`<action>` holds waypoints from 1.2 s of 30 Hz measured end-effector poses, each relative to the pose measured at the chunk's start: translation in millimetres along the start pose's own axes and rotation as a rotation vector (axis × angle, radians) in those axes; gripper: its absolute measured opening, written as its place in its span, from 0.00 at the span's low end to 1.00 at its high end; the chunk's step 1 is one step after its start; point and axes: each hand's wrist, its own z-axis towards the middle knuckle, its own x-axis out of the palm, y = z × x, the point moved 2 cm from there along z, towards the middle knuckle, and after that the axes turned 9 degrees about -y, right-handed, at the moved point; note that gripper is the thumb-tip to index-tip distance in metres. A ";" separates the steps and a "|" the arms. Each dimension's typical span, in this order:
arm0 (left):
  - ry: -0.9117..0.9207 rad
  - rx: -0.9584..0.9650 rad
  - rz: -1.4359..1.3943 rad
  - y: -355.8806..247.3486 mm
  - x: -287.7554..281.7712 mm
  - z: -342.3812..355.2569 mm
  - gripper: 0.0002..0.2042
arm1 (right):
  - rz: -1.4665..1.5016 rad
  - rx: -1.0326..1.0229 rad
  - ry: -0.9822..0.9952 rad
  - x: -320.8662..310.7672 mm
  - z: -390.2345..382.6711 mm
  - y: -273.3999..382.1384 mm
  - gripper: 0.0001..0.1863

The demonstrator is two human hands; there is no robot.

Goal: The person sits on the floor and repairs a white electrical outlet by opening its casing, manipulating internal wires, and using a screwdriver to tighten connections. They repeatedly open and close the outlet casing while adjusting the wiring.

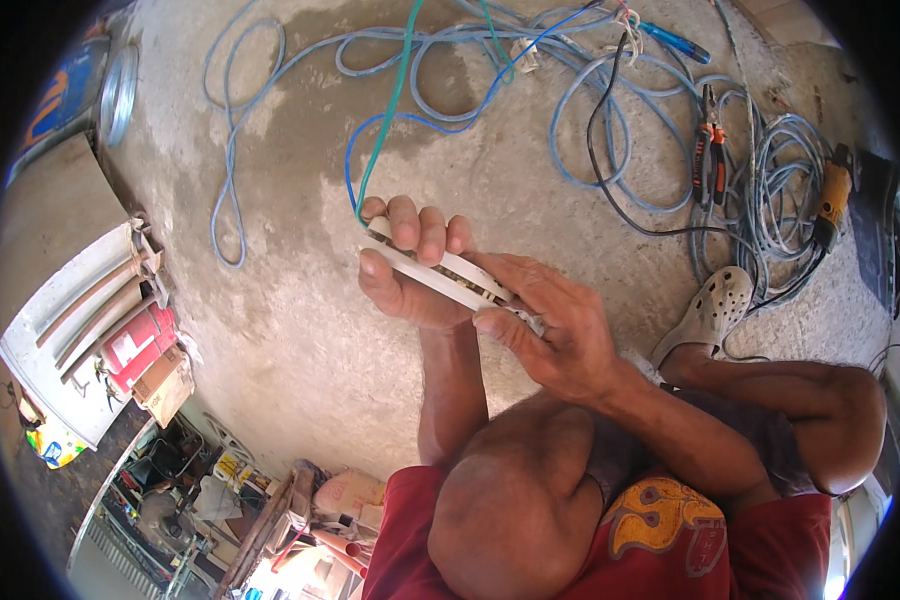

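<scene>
A long white plastic fitting [435, 280] with small metal parts along a slot is held between my hands in the head view. My left hand [405, 275] is closed round one end, fingertips over the top and thumb along the side. My right hand [560, 330] grips the other end, with thumb and fingers pressed on it. A green wire [374, 160] and a blue wire [415, 116] run from the left end toward the loops of grey cable [620, 140] on the concrete floor [280, 230].
Pliers [709, 165], a blue-handled tool [675, 40] and a yellow power tool [832, 200] lie among cables on the right. A wire coil [120, 95] and metal panels [55, 260] stand at left, clutter [180, 510] at lower left. My clog-shod foot [710, 310] rests right of my hands.
</scene>
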 end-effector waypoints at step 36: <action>0.131 -0.004 1.514 59.0 77.6 21.2 0.16 | 0.367 0.267 -0.044 -84.6 65.7 -24.0 0.30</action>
